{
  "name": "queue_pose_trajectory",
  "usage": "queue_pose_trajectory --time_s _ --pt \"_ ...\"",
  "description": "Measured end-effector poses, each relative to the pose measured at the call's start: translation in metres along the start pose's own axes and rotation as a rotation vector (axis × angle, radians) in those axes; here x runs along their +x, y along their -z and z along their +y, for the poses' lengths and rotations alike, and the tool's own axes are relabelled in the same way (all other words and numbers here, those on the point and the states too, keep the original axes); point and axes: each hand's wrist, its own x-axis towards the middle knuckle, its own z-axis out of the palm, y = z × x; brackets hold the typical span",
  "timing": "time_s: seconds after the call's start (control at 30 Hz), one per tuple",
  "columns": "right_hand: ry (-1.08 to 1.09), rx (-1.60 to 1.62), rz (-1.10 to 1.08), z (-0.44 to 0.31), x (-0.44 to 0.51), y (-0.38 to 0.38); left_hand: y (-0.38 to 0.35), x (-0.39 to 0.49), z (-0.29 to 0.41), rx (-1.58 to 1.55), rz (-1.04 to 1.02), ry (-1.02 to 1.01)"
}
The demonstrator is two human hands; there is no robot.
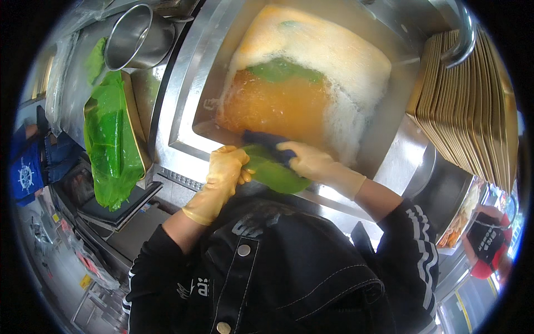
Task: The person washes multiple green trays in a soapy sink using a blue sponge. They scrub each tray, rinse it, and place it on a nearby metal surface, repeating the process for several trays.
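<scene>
Gloved in yellowish rubber, my left hand (230,165) is closed on one end of a broad green leaf (279,177). My right hand (306,156), in a paler glove, grips a dark blue cloth (265,140) against the leaf's upper side. Both hands are over the near edge of a steel sink (183,96). Beyond them, a basin of orange-tinted water (283,110) holds more green leaf (288,71), mostly under the surface, with white foam (321,37) along the far and right sides.
To the left, wet green leaves (110,137) lie over a gold-coloured tray (137,125), beside a steel pot (139,39). Many gold trays (463,100) stand stacked at the right under a metal faucet (461,41). People are at the far left (31,167) and far right (486,242).
</scene>
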Motion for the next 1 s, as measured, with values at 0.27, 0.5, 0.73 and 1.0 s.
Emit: queue_pose_trajectory --time_s 0.27,0.5,0.73,1.0 --pt "-0.032 -0.230 0.211 0.100 0.017 0.030 0.006 -0.021 0.027 0.678 0.092 -0.918" --pt "0.172 0.160 0.092 0.012 -0.004 0.047 0.007 0.008 0.035 1.466 -0.461 -1.289" --pt "0.231 0.003 0.151 -0.012 -0.015 -0.013 0.010 0.036 0.005 1.734 -0.360 -1.544" --pt "0.243 0.155 0.107 0.026 0.009 0.025 0.003 0.031 0.002 1.626 -0.339 -1.610"
